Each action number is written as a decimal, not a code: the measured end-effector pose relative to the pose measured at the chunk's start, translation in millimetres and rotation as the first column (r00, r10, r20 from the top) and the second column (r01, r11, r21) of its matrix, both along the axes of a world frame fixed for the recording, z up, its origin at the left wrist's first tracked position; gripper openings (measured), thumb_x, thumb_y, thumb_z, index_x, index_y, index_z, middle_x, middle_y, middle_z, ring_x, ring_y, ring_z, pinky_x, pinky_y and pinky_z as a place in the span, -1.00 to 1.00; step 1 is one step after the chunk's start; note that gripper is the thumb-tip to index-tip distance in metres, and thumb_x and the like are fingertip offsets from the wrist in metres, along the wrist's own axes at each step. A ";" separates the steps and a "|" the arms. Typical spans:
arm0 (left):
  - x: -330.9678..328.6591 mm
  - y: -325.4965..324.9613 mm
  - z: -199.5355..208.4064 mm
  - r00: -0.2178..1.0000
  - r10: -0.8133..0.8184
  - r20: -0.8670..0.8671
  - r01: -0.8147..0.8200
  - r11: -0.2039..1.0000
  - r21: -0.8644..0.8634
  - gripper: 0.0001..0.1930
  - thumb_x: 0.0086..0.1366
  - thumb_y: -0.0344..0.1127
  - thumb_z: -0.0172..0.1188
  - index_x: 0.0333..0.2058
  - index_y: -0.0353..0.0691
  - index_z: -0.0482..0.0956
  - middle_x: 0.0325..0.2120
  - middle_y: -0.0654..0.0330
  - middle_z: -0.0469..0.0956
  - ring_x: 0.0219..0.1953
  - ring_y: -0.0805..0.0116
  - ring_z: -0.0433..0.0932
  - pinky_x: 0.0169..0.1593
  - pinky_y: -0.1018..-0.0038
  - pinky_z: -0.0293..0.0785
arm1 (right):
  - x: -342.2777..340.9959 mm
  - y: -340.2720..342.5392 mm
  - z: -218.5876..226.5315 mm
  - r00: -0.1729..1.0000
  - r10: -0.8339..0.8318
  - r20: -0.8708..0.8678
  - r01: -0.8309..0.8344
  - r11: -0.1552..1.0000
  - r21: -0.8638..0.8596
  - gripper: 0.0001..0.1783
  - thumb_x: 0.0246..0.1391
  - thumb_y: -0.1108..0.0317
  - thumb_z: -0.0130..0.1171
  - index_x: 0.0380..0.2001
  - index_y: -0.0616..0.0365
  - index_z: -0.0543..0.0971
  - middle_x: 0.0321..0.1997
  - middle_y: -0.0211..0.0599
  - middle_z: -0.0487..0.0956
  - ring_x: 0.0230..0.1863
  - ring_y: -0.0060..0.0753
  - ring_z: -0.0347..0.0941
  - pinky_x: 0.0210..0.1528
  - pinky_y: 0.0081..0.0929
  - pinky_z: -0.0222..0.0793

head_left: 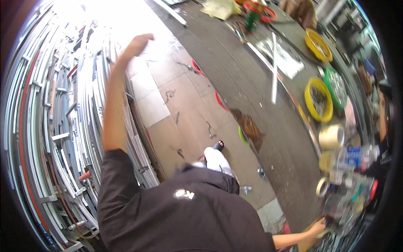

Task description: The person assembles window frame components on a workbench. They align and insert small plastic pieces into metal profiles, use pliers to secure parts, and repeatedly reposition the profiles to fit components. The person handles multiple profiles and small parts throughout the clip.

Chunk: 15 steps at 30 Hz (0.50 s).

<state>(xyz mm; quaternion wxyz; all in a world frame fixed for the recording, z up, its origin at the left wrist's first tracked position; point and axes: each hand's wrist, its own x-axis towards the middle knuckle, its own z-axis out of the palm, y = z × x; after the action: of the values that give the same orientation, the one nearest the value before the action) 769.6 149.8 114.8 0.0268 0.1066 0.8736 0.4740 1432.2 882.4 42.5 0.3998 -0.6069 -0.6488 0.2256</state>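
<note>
My left arm stretches out to the far left, over the tiled floor beside a rack of metal profiles (86, 126). My left hand (139, 45) is smeared by motion and overexposed, with no held thing visible; its fingers cannot be made out. At the lower right, my right hand (317, 228) reaches to the workbench's near end. Its fingers look closed at a small dark thing beside clear plastic bags and containers (346, 201); what they hold is too small to name. A roll of tape (322, 187) lies a little farther along.
A long grey-brown workbench (235, 67) runs along my right. On it are yellow baskets (311, 101) of small parts, a green basket (336, 89), a large tape roll (331, 137) and a white strip (274, 69). Metal offcuts (211, 129) litter the floor (184, 101).
</note>
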 end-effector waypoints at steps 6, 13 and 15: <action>96.9 181.2 -25.4 0.788 -0.613 0.051 0.614 0.778 -0.135 -0.67 0.38 -0.04 0.15 -0.16 -0.17 0.69 -0.37 0.02 0.68 -0.27 0.02 0.66 -0.14 0.21 0.55 | -368.0 -270.8 -4.3 0.196 0.863 -0.465 -0.980 0.151 -0.132 -0.40 0.39 -0.04 0.00 0.10 0.35 0.54 -0.27 -0.17 0.67 -0.42 -0.58 0.52 -0.37 -0.67 0.34; 19.2 91.7 -20.0 0.878 -0.470 0.093 0.475 0.878 -0.048 -0.69 0.38 -0.06 0.21 -0.34 -0.22 0.64 -0.47 0.02 0.63 -0.41 0.01 0.60 -0.30 0.27 0.48 | -565.6 -387.4 36.9 -0.204 0.840 -0.502 -0.725 -0.475 -0.499 -0.81 0.29 0.40 0.18 -0.13 0.26 0.68 -0.55 -0.48 0.50 -0.51 -0.73 0.35 -0.47 -0.67 0.22; -5.7 36.7 -22.8 0.921 -0.365 0.138 0.366 0.930 0.017 -0.76 0.37 -0.18 0.24 -0.30 -0.25 0.67 -0.45 0.05 0.67 -0.40 0.13 0.64 -0.28 0.34 0.50 | -595.8 -375.2 55.4 -0.260 0.903 -0.341 -0.649 -0.425 -0.631 -0.81 0.29 0.39 0.18 -0.17 0.25 0.69 -0.64 -0.52 0.45 -0.55 -0.74 0.33 -0.50 -0.66 0.22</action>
<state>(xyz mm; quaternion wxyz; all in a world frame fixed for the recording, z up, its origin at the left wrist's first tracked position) 763.9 186.5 92.0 0.1758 0.2344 0.8365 0.4629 836.3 507.2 97.9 -0.3012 0.0167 -0.7916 0.5314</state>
